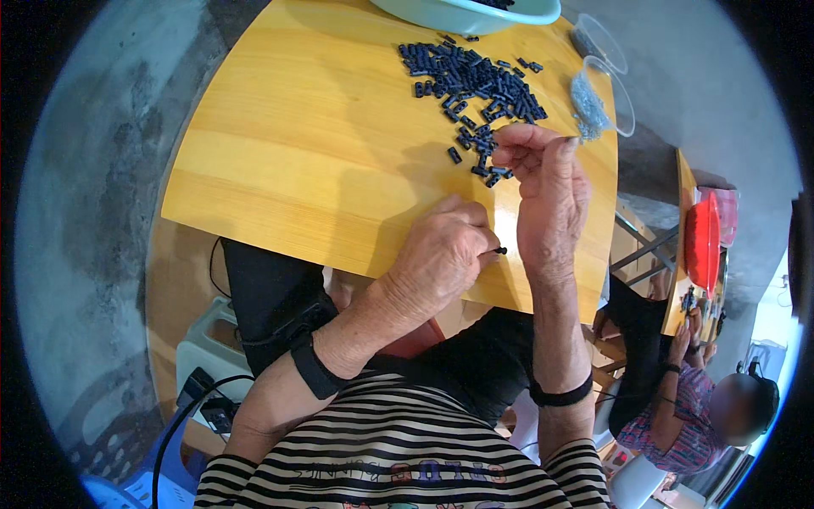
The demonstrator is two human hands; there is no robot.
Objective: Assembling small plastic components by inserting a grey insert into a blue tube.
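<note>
Head view: pile [476, 78] seemingly placed for reach, a part [501, 250] is pinched by the left hand [448, 248]; the right hand's [549, 204] hold is unclear.

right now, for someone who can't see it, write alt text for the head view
A left hand pinches a small black piece over a yellow table, with the right hand near a pile of black pieces. Beyond sit a pale green bowl and clear tubs.
</note>
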